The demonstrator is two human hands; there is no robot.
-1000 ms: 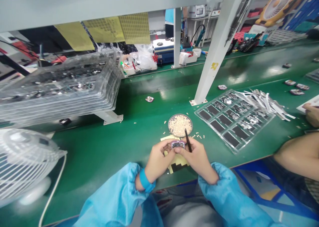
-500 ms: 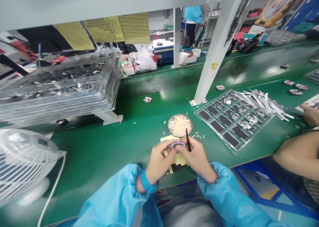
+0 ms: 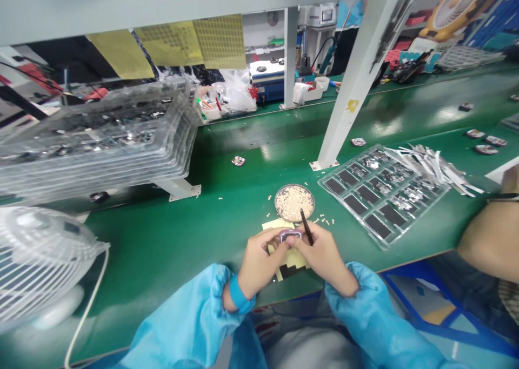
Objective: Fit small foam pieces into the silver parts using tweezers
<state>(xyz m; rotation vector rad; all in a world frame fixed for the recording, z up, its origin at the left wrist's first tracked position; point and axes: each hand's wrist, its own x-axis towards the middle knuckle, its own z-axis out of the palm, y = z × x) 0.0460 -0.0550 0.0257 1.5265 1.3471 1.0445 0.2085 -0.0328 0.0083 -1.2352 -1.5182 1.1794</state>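
Between my two hands is a small purple-rimmed watch case point(image 3: 291, 233) with dark parts inside. My left hand point(image 3: 259, 258) grips its left side, thumb at the near edge. My right hand point(image 3: 323, 253) pinches its right side and also holds a thin black tweezers-like tool point(image 3: 306, 226), which points up and away. Under the hands lies a pale yellow sheet point(image 3: 295, 257) with dark patches. Just beyond stands a round dish point(image 3: 294, 202) full of tiny beige pieces, with several more pieces scattered around it.
A clear tray point(image 3: 377, 196) of dark rectangular parts and paper strips point(image 3: 438, 169) sits to the right. Another watch case point(image 3: 238, 161) lies farther back. A white fan point(image 3: 44, 266) and stacked clear trays point(image 3: 162, 147) occupy the left. A co-worker's arm point(image 3: 492, 239) rests at far right.
Both my hands keep hold of the watch case, nearly in place. The black tool has tilted slightly more to the left. At right, the co-worker's arm has shifted; a person in back moved right.
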